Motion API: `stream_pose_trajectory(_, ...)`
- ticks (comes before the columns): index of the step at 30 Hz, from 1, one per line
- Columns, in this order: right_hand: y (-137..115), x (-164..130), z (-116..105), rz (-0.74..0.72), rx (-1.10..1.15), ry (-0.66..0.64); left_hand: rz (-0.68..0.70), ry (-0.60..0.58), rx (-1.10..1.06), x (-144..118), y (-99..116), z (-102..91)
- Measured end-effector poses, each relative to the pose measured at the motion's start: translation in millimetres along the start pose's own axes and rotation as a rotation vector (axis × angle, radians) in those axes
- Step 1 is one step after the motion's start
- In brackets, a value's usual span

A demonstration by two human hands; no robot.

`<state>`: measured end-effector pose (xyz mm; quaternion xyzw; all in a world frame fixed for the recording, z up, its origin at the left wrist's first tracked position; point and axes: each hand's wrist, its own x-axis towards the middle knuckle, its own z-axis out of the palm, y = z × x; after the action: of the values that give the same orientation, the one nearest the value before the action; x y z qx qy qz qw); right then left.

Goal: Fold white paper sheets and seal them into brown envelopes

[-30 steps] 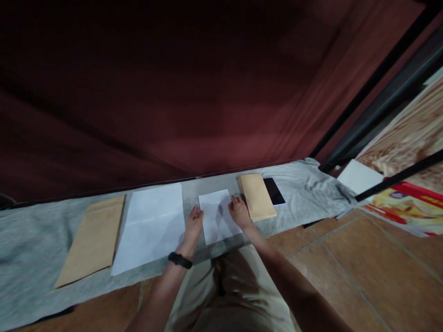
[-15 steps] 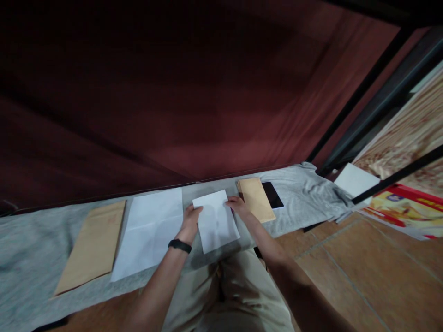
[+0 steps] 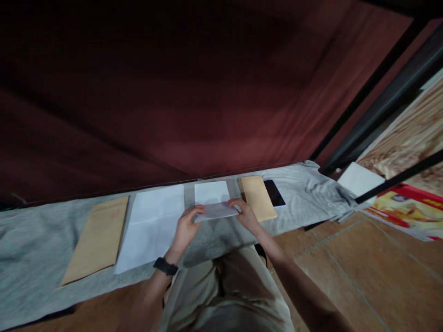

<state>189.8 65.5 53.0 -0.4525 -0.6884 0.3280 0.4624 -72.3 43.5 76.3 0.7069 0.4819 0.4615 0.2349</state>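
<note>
Folding over at its near edge, the small white sheet (image 3: pixel 212 199) lies on the grey cloth (image 3: pixel 304 193), its lower part lifted and curled toward 12 o'clock. I see the left hand (image 3: pixel 185 228) pinching the raised flap at its 9 o'clock end, fingers closed on the paper. The right hand (image 3: pixel 246 214) grips the 3 o'clock end the same way. At 3 o'clock, just beside the right hand: a stack of brown envelopes (image 3: pixel 258 197), then a dark phone (image 3: pixel 274 192). At 9 o'clock: a larger white sheet (image 3: pixel 152 226), then a big brown envelope (image 3: pixel 98 237). Black wristband (image 3: pixel 165 266) on the left wrist.
</note>
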Motion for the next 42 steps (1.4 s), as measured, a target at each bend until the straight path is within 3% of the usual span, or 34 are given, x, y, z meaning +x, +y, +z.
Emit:
stream_pose_trajectory(4,24.9,-50.6,14.3,-0.030,-0.257,-0.192,0.039,-0.138,0.164,-46.7,-27.4,15.7)
stream_pose_trajectory(7,29.3,-74.2,16.0,-0.139,-0.419,-0.304,0.105,-0.299,0.244,-68.3,-32.4,17.8)
stream_pose_trajectory(12,20.3,-89.2,10.9,-0.220,-0.582,-0.365,0.111,-0.486,0.336,-84.3,-17.0,10.4)
stream_pose_trajectory(15,15.1,-90.3,11.0,-0.250,-0.641,-0.403,0.101,-0.575,0.348,-82.7,-1.4,17.7)
stream_pose_trajectory(20,17.4,-93.8,17.4,-0.273,-0.681,-0.367,0.066,-0.467,0.475,-63.4,15.3,71.0)
stream_pose_trajectory(23,21.4,-96.4,19.1,-0.286,-0.684,-0.355,0.122,-0.437,0.549,-50.4,14.1,105.1)
stream_pose_trajectory(26,22.2,-97.0,17.8,-0.304,-0.688,-0.369,0.129,-0.382,0.594,-43.4,6.8,121.8)
stream_pose_trajectory(29,19.3,-96.2,16.3,-0.307,-0.688,-0.373,0.102,-0.324,0.624,-43.5,-3.6,119.3)
stream_pose_trajectory(36,14.1,-96.7,14.9,-0.283,-0.668,-0.385,-0.031,-0.220,0.679,-62.0,-26.1,84.6)
stream_pose_trajectory(42,9.5,-80.3,27.7,-0.163,-0.612,-0.288,-0.075,-0.164,0.658,-71.8,-30.3,72.0)
